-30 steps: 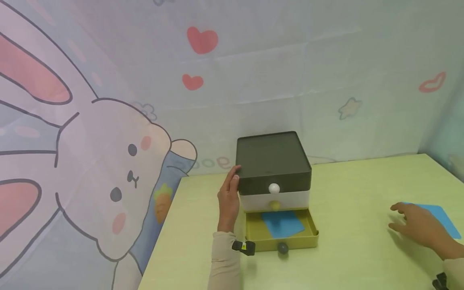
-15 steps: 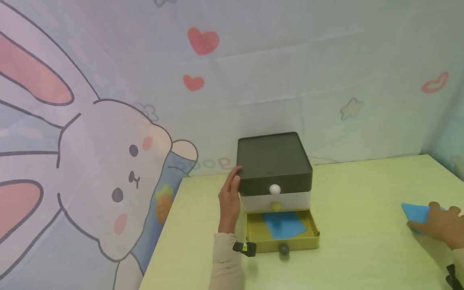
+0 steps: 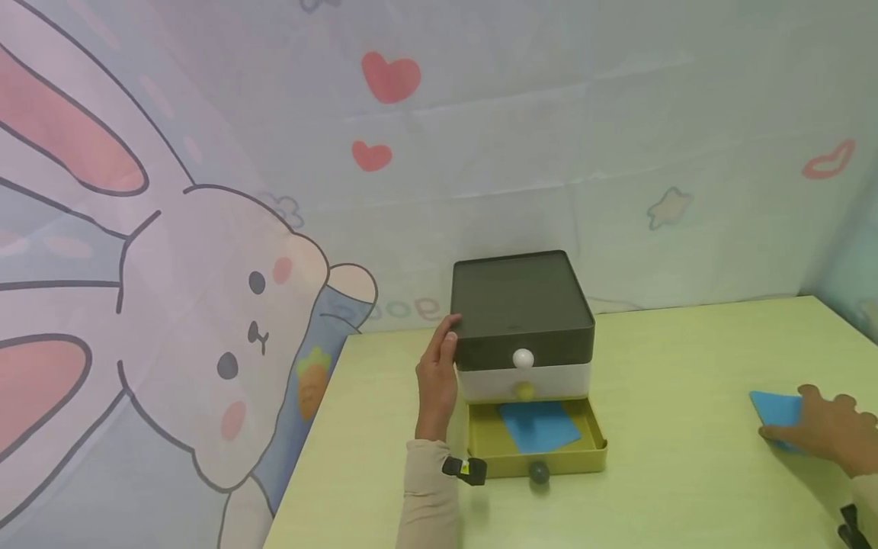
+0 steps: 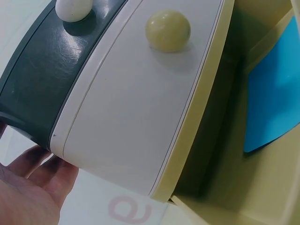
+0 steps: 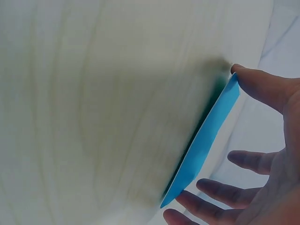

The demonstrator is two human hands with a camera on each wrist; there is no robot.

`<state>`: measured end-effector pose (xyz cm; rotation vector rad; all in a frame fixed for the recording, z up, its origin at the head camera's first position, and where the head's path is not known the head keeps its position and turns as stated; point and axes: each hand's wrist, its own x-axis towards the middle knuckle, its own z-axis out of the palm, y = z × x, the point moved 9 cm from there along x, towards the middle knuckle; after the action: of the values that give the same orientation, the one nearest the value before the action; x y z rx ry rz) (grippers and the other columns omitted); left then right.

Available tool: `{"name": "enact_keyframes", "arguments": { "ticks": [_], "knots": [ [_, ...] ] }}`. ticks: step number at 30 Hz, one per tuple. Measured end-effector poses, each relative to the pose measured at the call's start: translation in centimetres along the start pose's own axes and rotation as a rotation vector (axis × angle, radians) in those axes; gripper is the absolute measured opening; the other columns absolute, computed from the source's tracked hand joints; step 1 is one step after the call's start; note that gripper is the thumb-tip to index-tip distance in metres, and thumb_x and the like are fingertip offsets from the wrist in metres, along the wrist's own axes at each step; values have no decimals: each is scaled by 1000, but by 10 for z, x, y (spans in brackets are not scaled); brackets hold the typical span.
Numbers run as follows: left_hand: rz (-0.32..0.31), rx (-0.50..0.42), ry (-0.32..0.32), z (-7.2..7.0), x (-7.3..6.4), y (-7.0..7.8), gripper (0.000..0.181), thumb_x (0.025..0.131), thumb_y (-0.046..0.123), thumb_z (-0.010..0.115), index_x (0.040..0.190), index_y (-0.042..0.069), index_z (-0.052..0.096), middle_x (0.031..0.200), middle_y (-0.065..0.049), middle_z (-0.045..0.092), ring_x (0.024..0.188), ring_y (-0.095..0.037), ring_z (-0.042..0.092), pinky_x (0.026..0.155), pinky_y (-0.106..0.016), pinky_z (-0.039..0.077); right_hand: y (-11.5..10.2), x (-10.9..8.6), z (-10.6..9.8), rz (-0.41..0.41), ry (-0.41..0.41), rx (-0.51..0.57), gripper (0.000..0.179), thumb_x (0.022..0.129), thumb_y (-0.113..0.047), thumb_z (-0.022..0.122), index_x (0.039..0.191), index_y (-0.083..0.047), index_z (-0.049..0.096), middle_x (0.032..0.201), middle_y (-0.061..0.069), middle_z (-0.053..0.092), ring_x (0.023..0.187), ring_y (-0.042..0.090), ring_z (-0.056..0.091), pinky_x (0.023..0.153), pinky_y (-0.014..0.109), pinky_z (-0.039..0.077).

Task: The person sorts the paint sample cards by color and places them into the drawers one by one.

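Note:
My left hand (image 3: 437,385) rests against the left side of a small stacked drawer box (image 3: 523,293), one finger at its dark top edge; in the left wrist view the fingertips (image 4: 61,180) touch the side wall. The lowest, yellow drawer (image 3: 590,457) stands pulled out, and a blue sheet (image 3: 538,427) lies in it. Far to the right, my right hand (image 3: 833,431) holds a second blue sheet (image 3: 778,410) just over the table. In the right wrist view the thumb (image 5: 262,86) is at one end of this sheet (image 5: 204,140) and fingers are at the other.
The box's dark upper drawer has a white knob (image 3: 523,358), the white middle one a yellow knob (image 3: 524,391). Both are pushed in. A dark knob (image 3: 539,473) sticks out from the yellow drawer's front. Behind the light yellow-green table (image 3: 686,457) hangs a printed cloth (image 3: 507,152).
My right hand has moved right onto the second blue sheet, taken hold of it and shifted it slightly left. The left hand stays against the box.

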<state>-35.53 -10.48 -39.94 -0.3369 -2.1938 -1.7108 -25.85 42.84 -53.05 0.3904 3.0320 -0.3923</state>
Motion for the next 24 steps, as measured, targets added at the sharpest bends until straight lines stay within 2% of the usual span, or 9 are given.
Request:
{"name": "enact_keyframes", "arguments": {
  "ticks": [5, 8, 17, 24],
  "knots": [
    [7, 4, 2, -1, 1, 3, 36, 108, 44, 39, 139, 40, 57, 154, 5, 50, 140, -27, 51, 112, -55, 43, -12, -1, -6, -58, 46, 0, 100, 78, -50, 76, 123, 27, 31, 97, 51, 43, 89, 61, 47, 71, 67, 44],
    [7, 8, 12, -3, 1, 4, 36, 108, 43, 39, 138, 40, 58, 153, 5, 51, 139, -27, 52, 112, -56, 43, -17, 1, -7, -68, 43, 16, 100, 79, -49, 76, 125, 27, 31, 100, 51, 41, 92, 63, 45, 73, 69, 42],
    [0, 0, 3, -1, -1, 1, 36, 108, 42, 40, 139, 38, 58, 154, 5, 50, 140, -26, 51, 112, -55, 44, -27, -5, -9, -117, 34, 23, 102, 78, -54, 77, 126, 24, 33, 100, 52, 42, 83, 61, 49, 68, 66, 44],
    [9, 9, 11, -2, -2, 3, 36, 108, 41, 39, 139, 37, 58, 154, 4, 51, 140, -27, 51, 111, -55, 44, -42, -12, -15, -127, 56, 39, 96, 80, -52, 76, 132, 15, 32, 107, 53, 38, 77, 57, 50, 58, 58, 48]
  ]
}}
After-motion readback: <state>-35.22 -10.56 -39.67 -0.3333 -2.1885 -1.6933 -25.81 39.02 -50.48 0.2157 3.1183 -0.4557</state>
